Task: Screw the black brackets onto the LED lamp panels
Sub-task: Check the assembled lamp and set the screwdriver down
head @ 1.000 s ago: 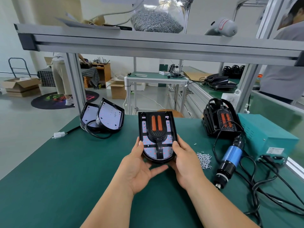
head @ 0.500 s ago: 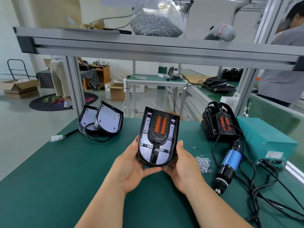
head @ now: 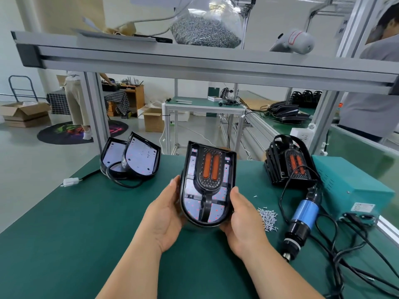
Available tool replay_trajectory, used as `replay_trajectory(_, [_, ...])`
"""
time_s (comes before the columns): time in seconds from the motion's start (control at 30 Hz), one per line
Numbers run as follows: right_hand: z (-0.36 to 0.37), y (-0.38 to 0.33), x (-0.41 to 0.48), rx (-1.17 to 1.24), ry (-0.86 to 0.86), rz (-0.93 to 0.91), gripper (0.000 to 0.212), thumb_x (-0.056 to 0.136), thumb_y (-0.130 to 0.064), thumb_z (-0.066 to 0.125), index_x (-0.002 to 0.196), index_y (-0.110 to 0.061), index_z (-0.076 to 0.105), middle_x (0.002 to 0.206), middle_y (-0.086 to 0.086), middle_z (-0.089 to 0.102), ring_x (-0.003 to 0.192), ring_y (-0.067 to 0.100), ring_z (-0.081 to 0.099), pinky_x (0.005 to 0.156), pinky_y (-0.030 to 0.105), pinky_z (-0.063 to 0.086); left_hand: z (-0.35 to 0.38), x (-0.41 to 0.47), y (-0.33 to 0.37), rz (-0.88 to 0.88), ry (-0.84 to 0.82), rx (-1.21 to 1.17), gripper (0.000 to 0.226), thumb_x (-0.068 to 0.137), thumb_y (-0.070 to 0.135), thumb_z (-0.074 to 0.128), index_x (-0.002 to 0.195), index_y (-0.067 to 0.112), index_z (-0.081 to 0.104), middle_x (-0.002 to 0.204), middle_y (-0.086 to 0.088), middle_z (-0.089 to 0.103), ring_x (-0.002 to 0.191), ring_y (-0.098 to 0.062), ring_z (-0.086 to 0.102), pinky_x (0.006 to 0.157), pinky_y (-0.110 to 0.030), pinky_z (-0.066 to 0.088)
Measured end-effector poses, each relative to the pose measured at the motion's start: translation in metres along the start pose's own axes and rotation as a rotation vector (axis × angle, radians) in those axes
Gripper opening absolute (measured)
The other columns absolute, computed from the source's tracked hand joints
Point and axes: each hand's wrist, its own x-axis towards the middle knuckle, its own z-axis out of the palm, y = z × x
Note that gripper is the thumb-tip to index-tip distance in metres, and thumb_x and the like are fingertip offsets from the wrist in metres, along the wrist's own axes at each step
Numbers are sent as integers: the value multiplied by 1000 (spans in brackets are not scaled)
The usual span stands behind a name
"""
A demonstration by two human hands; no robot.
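Fingers (head: 173, 184) of left hand (head: 164, 216) & right hand (head: 244, 221) grip 1 LED lamp panel (head: 194, 203) by its side edges, thumbs on rim, rest behind it. Panel's tilted up over mid desk (head: 64, 234), rounded end near. 1 black bracket (head: 206, 203) w/ 2 orange strips (head: 211, 167) on its face. Far left: 2 bare panels (head: 138, 157), leaning together. Far right: stack of bracketed panels (head: 289, 167), count unclear. Right: 1 screw pile (head: 267, 216), 1 electric screwdriver (head: 304, 214), 1 teal power box (head: 354, 186). 1 screw bag (head: 205, 33) on shelf (head: 194, 61) above.

2 bare forearms (head: 129, 270), bare grips (head: 166, 219)
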Motion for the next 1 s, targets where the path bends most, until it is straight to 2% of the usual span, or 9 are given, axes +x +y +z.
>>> replay_trajectory(0.07, [3,3,-3,-62,-18,-6,39,106,-31,42,94,-12,75,100,6,78,89,19,74,86,39,56,1,4,2,0,20,3,50,87,55,47,102,22,80,116,-8,74,102,-21,73,84,-39,54])
replay_trajectory(0.13, [6,7,-5,-113,-20,-29,36,106,-28,44,92,-13,74,100,6,78,96,22,73,93,42,54,-2,9,0,-4,79,16,58,95,56,42,115,13,75,115,-11,74,103,-26,72,79,-38,57])
replay_trajectory(0.3, [8,9,-5,-134,-26,-14,34,105,-36,44,101,-13,69,101,5,77,101,27,71,92,43,54,-8,12,-2,52,156,71,51,103,49,41,125,10,66,115,-13,74,105,-31,71,92,-47,54])
replay_trajectory(0.47, [7,4,-3,-80,-19,0,50,103,-51,37,118,-16,69,114,1,75,110,22,69,106,47,47,-4,10,0,8,70,16,52,97,44,48,131,8,62,125,-16,69,115,-33,67,96,-47,54])
replay_trajectory(0.57, [4,-1,-2,19,21,22,57,98,-58,39,107,-17,77,110,4,76,103,22,72,100,43,51,-1,7,-1,-55,-10,26,60,85,44,54,131,7,62,125,-18,68,115,-33,66,90,-44,57])
replay_trajectory(0.63, [2,-3,-2,95,28,67,58,97,-58,41,102,-14,79,107,10,76,99,26,73,96,44,53,0,6,-2,-85,-46,42,59,85,43,54,131,8,62,126,-18,68,116,-34,66,92,-44,55])
replay_trajectory(0.77, [-1,-8,-2,164,-4,111,58,99,-54,41,116,-7,72,114,16,73,106,33,70,100,48,50,-3,7,-2,-108,-75,58,56,88,42,53,131,9,63,126,-16,68,116,-32,66,91,-43,55])
replay_trajectory(0.93, [0,-10,-2,214,-11,120,58,101,-51,40,120,-5,70,116,17,72,109,35,68,102,50,48,-3,8,-5,-81,-78,85,55,92,43,50,132,8,62,128,-18,67,118,-34,64,100,-48,50])
replay_trajectory(1.0, [-1,-9,-2,220,1,120,58,102,-50,39,119,-5,70,115,17,72,107,34,69,98,49,51,0,9,-6,-55,-75,100,57,89,45,51,132,9,62,128,-17,67,118,-33,65,97,-46,53])
